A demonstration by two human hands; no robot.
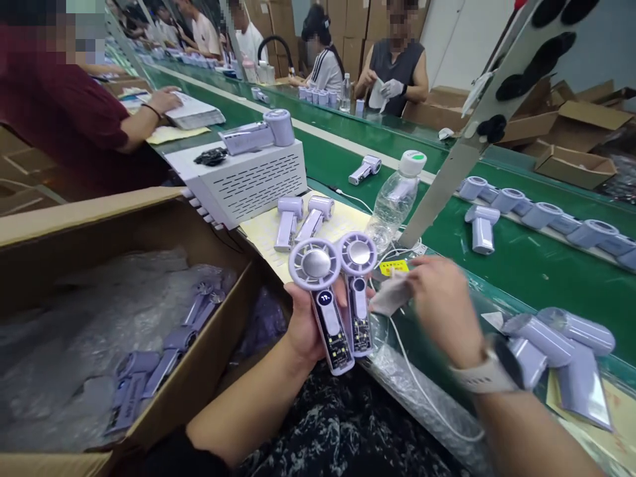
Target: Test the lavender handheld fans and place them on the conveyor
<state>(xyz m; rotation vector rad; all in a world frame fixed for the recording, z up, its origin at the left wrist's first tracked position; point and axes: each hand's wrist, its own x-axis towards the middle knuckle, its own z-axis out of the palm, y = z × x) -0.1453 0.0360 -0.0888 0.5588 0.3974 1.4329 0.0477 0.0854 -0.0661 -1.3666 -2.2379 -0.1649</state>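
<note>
My left hand (304, 324) is closed around two lilac handheld fans, held upright side by side. The nearer fan (315, 265) has a lit round display on its handle, with its circuit board exposed below. Beside it, the second fan (358, 255) also shows bare circuitry, and its display looks dark. My right hand (440, 298), smeared by motion, is to the right of the fans. Its fingertips pinch a crumpled whitish piece (391, 298), cloth or paper, close to the second fan's handle. Two more fans (289, 222) lie on yellow paper just behind.
At left, an open carton (238, 291) contains bagged fans. A white vented metal box (258, 179) carries a larger fan. A plastic bottle (397, 199) stands by a slanted metal post (447, 172). Fan housings (571, 344) lie at right. Several people work along the green conveyor (427, 232).
</note>
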